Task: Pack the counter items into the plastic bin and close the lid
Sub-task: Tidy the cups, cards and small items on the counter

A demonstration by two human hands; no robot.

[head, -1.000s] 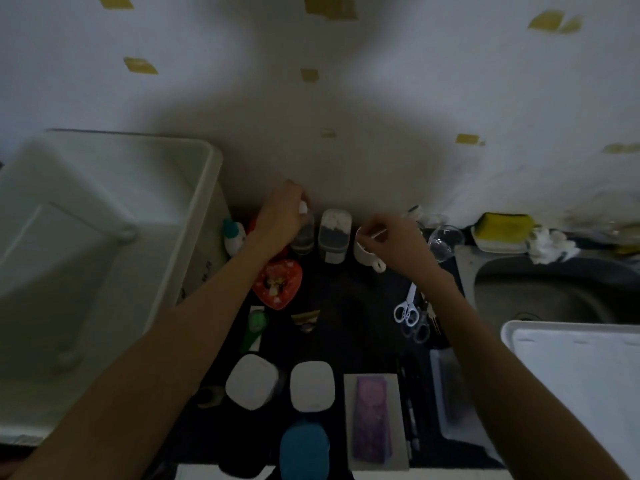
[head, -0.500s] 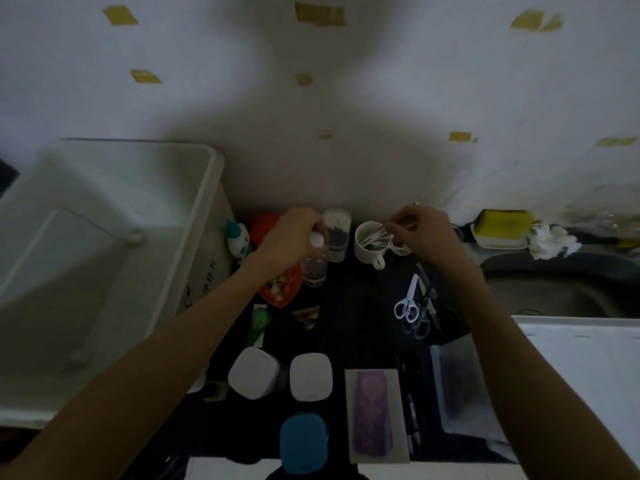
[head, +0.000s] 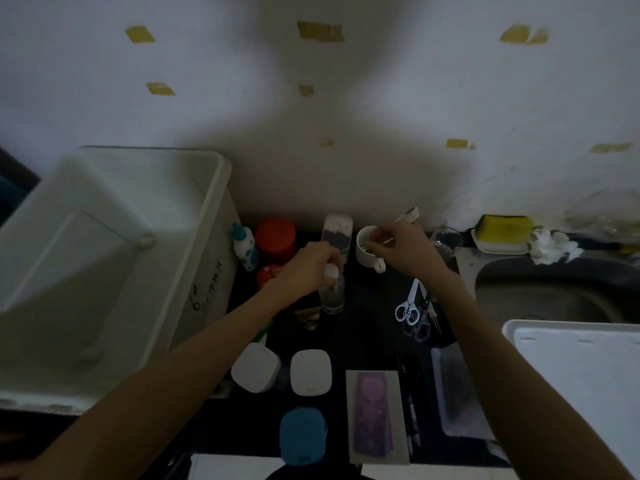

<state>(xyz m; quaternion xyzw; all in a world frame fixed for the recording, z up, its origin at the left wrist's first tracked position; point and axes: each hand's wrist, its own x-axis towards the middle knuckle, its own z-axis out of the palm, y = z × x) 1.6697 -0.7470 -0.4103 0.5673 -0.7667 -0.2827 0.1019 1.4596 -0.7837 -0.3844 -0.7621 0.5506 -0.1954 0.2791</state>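
Plastic bin (head: 104, 271) at far left is seen open, nothing visibly packed inside; lid (head: 581, 375) lies apart at far right. Left hand (head: 304, 271) grip is closed round a clear white-capped bottle (head: 333, 292), held just above the desk (head: 367, 327). Right hand (head: 401, 251) pinches thin sticks at the white mug (head: 367, 251). Scissors (head: 408, 306), white jars (head: 256, 367) and the rest are left unpacked. Task judged barely begun.
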